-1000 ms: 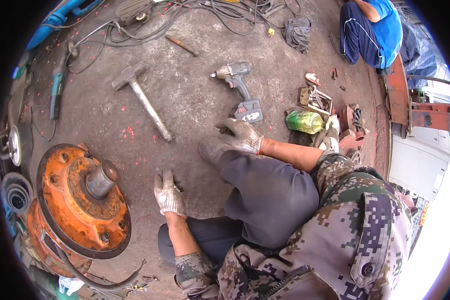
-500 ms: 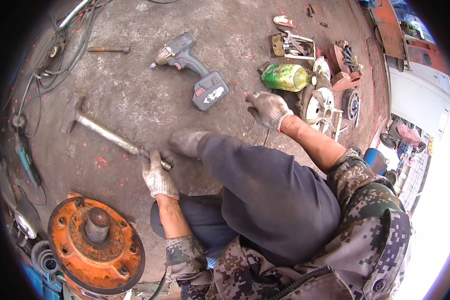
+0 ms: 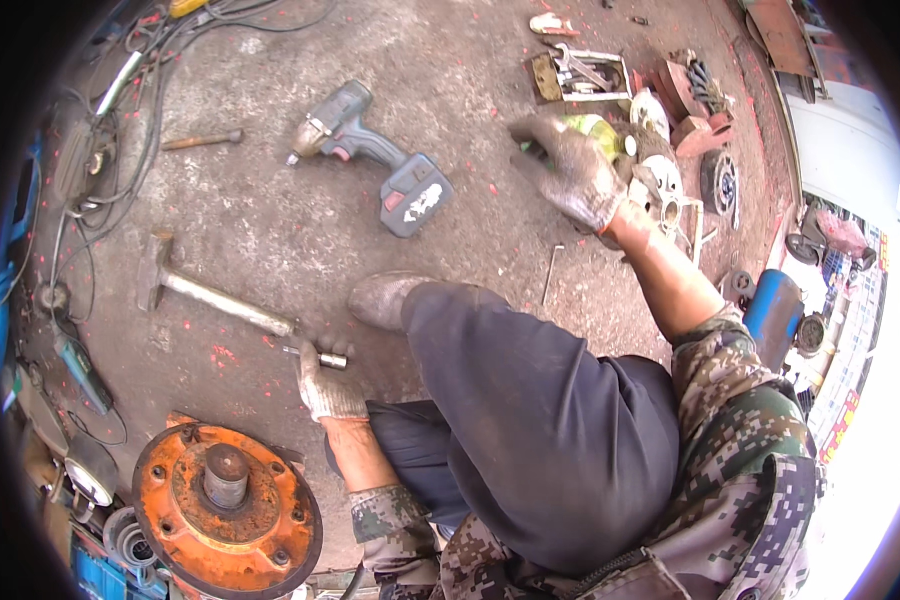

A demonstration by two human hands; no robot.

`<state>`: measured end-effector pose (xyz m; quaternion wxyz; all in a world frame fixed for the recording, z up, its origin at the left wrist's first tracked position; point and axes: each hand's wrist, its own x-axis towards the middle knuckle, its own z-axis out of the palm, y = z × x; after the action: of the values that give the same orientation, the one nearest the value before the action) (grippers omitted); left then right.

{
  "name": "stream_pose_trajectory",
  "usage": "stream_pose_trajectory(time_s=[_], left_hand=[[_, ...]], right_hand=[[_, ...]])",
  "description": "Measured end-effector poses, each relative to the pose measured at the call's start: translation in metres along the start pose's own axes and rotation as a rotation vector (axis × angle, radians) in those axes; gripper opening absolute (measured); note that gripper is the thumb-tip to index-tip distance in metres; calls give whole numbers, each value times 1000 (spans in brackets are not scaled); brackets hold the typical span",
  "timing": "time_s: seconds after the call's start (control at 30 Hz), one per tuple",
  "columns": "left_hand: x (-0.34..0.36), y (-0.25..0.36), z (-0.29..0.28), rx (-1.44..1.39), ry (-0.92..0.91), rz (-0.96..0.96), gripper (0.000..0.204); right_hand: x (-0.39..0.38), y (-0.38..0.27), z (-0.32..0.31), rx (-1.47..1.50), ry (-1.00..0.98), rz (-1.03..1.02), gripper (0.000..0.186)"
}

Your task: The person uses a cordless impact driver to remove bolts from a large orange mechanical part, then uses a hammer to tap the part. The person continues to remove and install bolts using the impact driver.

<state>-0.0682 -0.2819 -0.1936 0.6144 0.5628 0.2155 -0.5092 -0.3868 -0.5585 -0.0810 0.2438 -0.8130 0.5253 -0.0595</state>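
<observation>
My left hand (image 3: 328,385), in a dirty white knitted glove, is closed around a small metal socket (image 3: 334,361) with a thin shank poking out on its left side. Just beyond it, the hammer (image 3: 225,303) lies on the floor with its handle end near my fingers. My right hand (image 3: 575,172), gloved too, is stretched out at the right in front of a green plastic bottle (image 3: 598,133), covering much of it. Its fingers are apart and slightly curved, somewhat blurred. Whether they touch the bottle cannot be made out.
A cordless impact wrench (image 3: 370,150) lies ahead. An orange flanged hub (image 3: 195,530) stands near left. Cables (image 3: 155,110), a bolt (image 3: 202,140) and an angle grinder (image 3: 82,372) lie left. A tool tray (image 3: 580,75), metal parts, a hex key (image 3: 552,272) and a blue cylinder (image 3: 773,312) are right.
My right hand has moved forward and right, now overlapping the green bottle. My left hand keeps the socket, now a little apart from the hammer handle. The whole view has shifted slightly.
</observation>
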Motion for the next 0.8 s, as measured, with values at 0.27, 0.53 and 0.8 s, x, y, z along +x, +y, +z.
stream_pose_trajectory(time_s=[0.27,0.53,0.8], left_hand=[[5,5,-8,0,-33,79,24],[10,6,-38,-154,-93,-9,26],[1,7,0,-37,-11,42,25]], right_hand=[[-7,-16,74,155,-274,136,52],[14,-25,126,1050,-408,673,74],[48,-29,127,976,-334,363,76]])
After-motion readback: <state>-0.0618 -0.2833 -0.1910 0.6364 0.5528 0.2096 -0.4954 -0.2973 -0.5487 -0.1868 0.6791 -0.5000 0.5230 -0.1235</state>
